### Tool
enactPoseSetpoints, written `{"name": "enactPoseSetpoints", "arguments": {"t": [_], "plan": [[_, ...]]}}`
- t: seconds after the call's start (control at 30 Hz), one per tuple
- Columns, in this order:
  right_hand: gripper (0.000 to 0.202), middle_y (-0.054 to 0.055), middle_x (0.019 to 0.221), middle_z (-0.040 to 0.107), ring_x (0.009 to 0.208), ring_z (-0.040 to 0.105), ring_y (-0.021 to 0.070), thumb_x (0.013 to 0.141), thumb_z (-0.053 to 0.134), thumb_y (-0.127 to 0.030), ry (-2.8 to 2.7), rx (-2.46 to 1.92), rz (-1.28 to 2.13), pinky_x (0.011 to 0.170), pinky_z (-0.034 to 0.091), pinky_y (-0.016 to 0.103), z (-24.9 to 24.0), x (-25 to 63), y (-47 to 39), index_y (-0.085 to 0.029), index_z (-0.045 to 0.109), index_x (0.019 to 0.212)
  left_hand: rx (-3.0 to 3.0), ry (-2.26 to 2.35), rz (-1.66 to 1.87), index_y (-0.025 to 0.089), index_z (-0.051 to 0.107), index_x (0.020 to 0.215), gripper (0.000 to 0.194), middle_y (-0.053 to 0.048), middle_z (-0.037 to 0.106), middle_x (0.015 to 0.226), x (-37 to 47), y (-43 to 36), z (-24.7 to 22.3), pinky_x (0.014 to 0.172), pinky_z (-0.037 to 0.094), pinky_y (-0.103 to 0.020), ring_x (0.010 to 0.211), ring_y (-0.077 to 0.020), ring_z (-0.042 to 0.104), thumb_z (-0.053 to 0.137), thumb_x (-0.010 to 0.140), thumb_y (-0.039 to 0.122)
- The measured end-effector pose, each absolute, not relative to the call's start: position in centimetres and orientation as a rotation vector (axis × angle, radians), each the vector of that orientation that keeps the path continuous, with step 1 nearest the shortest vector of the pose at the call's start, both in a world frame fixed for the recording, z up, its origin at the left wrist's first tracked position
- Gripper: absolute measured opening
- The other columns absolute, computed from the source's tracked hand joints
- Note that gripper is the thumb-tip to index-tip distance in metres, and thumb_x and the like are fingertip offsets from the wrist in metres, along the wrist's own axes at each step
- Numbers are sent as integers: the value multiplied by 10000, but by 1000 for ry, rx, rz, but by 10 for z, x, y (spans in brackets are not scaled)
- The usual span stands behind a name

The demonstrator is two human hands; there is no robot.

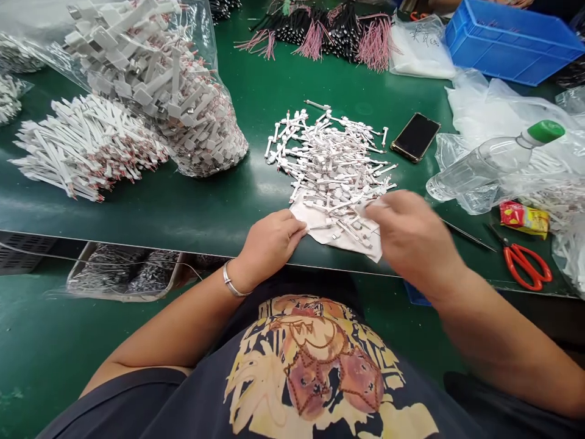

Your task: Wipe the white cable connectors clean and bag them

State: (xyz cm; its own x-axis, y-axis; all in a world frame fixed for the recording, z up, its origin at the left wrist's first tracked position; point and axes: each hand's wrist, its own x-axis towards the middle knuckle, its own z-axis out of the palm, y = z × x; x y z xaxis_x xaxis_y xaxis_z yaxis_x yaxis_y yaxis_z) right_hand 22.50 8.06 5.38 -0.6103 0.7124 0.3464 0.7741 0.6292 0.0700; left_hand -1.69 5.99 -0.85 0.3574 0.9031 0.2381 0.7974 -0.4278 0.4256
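Note:
My left hand rests at the table's front edge, its thumb and forefinger pinched on a thin short white cable. My right hand is slightly smeared by motion over the right side of the pale cloth or sheet. Its fingers are closed around something small and whitish that I cannot make out. Between and beyond both hands spreads a loose pile of short white cables with plug ends. The nearest of them lie on the pale sheet.
Left stand a clear bag of white connector cables and a stacked cable heap. To the right lie a phone, a plastic bottle, tweezers and red-handled cutters. Black-and-pink wires and a blue bin sit behind.

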Motion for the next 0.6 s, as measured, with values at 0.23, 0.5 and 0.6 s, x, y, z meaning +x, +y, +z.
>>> {"name": "enactPoseSetpoints", "arguments": {"t": [0.23, 0.5, 0.6], "plan": [[273, 127, 890, 595, 844, 531, 248, 910, 377, -220, -2153, -1635, -535, 716, 407, 353, 37, 308, 99, -177, 634, 994, 2382, 1489, 539, 175, 648, 943, 218, -57, 607, 903, -17, 64, 1, 701, 429, -284, 825, -174, 567, 479, 924, 311], [287, 132, 959, 647, 896, 565, 269, 868, 460, -402, -2123, -1885, -179, 753, 392, 393, 1, 352, 123, -190, 644, 809, 2446, 1511, 445, 161, 593, 954, 239, -70, 589, 943, -14, 68, 1, 734, 430, -306, 851, -187, 552, 395, 957, 296], [283, 157, 847, 644, 873, 569, 287, 836, 528, -429, -1927, -1852, -268, 792, 389, 421, 7, 353, 124, -191, 601, 701, 2436, 1503, 418, 166, 594, 952, 237, -59, 584, 932, -15, 70, 2, 726, 427, -302, 840, -181, 552, 399, 957, 301]]}}
